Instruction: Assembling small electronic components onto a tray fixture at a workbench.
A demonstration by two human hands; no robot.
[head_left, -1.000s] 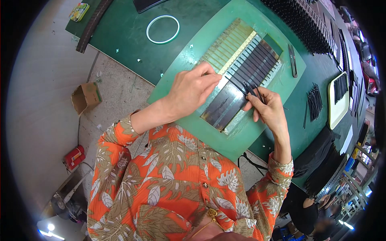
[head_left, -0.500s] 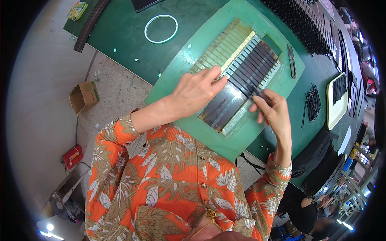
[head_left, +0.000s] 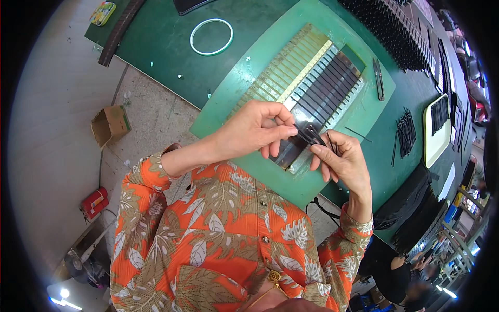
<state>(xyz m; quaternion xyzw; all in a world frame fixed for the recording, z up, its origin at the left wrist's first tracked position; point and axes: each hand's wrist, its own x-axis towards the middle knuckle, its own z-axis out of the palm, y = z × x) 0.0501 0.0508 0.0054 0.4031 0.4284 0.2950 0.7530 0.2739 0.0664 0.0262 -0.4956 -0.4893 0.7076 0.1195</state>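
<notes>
A bundle of thin black strips [head_left: 312, 136] is gripped in my right hand [head_left: 342, 158], over the near part of a slotted metal jig [head_left: 283, 73]. My left hand [head_left: 259, 129] has thumb and forefinger closed on the left end of a strip at that bundle; its other fingers curl below. In the jig's slots, several black strips [head_left: 335, 73] lie side by side, parallel, right of a pale raised bar [head_left: 305, 70]. The jig rests on a light green board [head_left: 221, 114]. One loose black strip [head_left: 358, 134] lies at the board's right edge.
Dark tweezers [head_left: 378, 78] lie on the board's far right. Beyond are a pile of black strips [head_left: 405, 132] and a cream tray [head_left: 431, 143] with more. A white ring [head_left: 211, 37] lies on the green table at the far left. A cardboard box [head_left: 110, 127] stands on the floor.
Both hands have drawn back toward me from the slots. My left hand now pinches at the bundle in my right hand. A loose strip now shows at the board's right edge.
</notes>
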